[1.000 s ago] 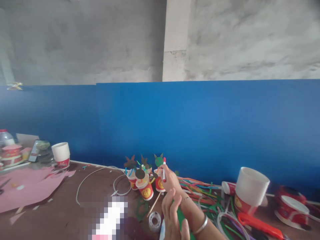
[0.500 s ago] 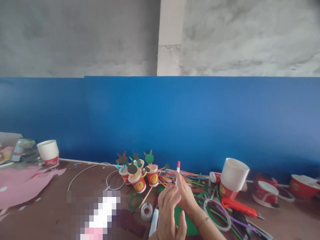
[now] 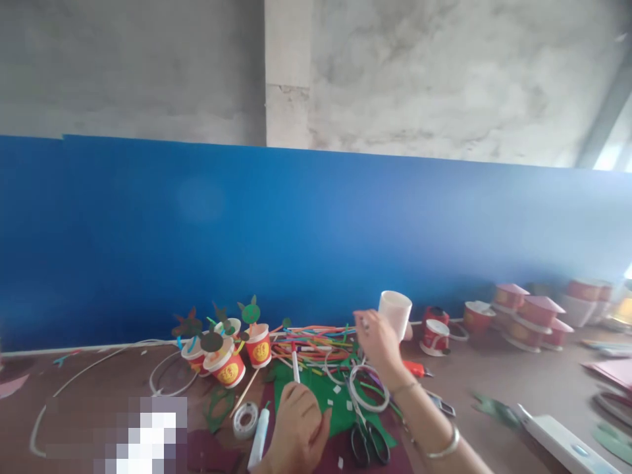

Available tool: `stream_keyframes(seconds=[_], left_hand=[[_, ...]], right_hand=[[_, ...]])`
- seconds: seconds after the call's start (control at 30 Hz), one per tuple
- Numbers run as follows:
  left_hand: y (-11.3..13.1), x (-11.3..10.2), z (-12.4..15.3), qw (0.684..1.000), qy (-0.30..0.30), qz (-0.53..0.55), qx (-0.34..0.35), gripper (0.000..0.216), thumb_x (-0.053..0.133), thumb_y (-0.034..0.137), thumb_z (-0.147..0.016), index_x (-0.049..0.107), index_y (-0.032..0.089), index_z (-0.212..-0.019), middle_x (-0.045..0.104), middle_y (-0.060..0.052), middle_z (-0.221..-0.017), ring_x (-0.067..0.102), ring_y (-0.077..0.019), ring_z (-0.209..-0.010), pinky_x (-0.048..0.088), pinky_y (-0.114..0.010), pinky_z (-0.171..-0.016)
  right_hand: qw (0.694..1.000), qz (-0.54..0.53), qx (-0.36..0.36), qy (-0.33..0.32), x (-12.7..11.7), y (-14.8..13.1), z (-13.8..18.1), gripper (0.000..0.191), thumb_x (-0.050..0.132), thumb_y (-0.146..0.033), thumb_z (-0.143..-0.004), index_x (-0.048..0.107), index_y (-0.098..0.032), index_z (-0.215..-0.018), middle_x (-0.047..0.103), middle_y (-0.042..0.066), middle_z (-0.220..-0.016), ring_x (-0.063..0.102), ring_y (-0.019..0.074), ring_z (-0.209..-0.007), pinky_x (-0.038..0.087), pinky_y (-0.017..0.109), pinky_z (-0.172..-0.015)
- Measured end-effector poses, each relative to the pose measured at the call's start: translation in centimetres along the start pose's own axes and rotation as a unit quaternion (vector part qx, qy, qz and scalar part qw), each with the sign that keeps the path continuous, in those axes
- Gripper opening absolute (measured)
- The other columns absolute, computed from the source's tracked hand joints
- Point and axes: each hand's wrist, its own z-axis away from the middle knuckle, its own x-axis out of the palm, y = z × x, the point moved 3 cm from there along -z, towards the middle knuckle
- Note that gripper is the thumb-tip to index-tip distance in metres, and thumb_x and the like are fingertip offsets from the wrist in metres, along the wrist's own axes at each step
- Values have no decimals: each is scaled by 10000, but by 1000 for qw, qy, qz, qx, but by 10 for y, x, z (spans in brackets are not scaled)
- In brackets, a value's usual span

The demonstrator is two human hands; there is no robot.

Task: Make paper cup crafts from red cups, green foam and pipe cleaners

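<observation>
My left hand [image 3: 299,428] is a closed fist low in the middle, resting on a green felt sheet [image 3: 316,395]. A white marker with a red tip [image 3: 295,361] stands up out of it. My right hand [image 3: 378,339], with a bracelet on the wrist, is stretched out over a pile of coloured straws [image 3: 316,342], just left of an upturned white cup [image 3: 395,313]. Its fingers are blurred and pinched round something small that I cannot name. Scissors [image 3: 368,438] lie on the felt below my right forearm.
Red paper cups with green cutouts [image 3: 227,359] stand at the left, with a tape roll [image 3: 245,419] and a glue tube [image 3: 259,438] in front of them. A white cord loop [image 3: 368,395], a red cutter [image 3: 415,368] and red bowls [image 3: 523,309] lie to the right. A blue panel [image 3: 316,230] backs the table.
The view has swung right. The marker has passed from my right hand to my left. My right hand has reached out over the straws towards the white cup.
</observation>
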Motion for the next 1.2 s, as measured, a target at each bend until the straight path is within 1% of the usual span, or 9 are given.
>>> stream_keyframes(seconds=[0.1,0.17,0.2,0.3,0.6,0.8,1.07,1.17,1.2], left_hand=[[1,2,1,1000,-15,9,-1,256,463,74,-830,431,182,-599,489,11,-597,480,-134,-639,386,-298,-702],[2,3,3,999,-34,9,-12,268,455,75,-833,418,184,-591,483,8,-604,480,-137,-648,394,-299,-706],[1,4,4,999,-43,9,-15,272,452,77,-834,414,185,-588,480,7,-607,481,-139,-653,398,-301,-709],[1,7,6,998,-59,8,-12,276,445,79,-836,411,185,-583,469,7,-607,477,-139,-655,403,-305,-710],[-2,11,10,998,-69,2,-13,289,437,84,-840,402,181,-570,462,9,-592,474,-139,-643,401,-296,-680],[-3,10,9,998,-65,6,-10,295,433,77,-846,391,178,-572,459,12,-586,458,-133,-630,390,-294,-677],[-3,12,10,999,-48,17,-13,307,432,93,-860,382,175,-568,446,16,-582,446,-127,-617,376,-288,-661],[-6,13,11,997,-60,38,-37,321,426,99,-866,369,176,-559,446,15,-579,454,-130,-624,377,-289,-665],[-7,12,12,995,-62,52,-54,323,425,110,-869,369,178,-559,446,15,-577,458,-133,-628,379,-291,-665]], right_hand=[[989,115,97,-8,-50,38,-26,336,357,-224,-903,650,-179,-1061,628,118,-1107,622,198,-864,425,279,-697],[969,193,105,-111,-65,57,-38,359,339,-223,-897,669,-152,-1022,634,146,-1058,630,195,-776,389,271,-597],[965,199,96,-144,-70,63,-42,330,379,-207,-869,695,-135,-926,659,145,-960,626,196,-716,366,270,-560],[960,195,50,-195,-72,74,-52,283,428,-120,-799,706,-136,-751,680,105,-774,614,179,-683,343,257,-569],[951,207,-19,-229,-63,82,-66,260,441,-60,-752,683,-129,-687,689,106,-734,603,176,-677,302,260,-575],[957,204,-17,-204,-62,82,-69,276,393,-89,-852,661,-104,-789,679,137,-865,609,166,-746,336,250,-620],[968,202,17,-146,-83,72,-73,191,402,-155,-865,593,-153,-860,653,86,-814,593,172,-664,314,253,-551],[984,175,14,-38,-104,60,-72,214,344,-177,-887,550,-159,-938,626,96,-885,583,193,-770,364,267,-614],[990,132,-2,44,-113,52,-69,206,349,-201,-888,549,-163,-920,619,95,-879,573,201,-796,382,278,-645]])
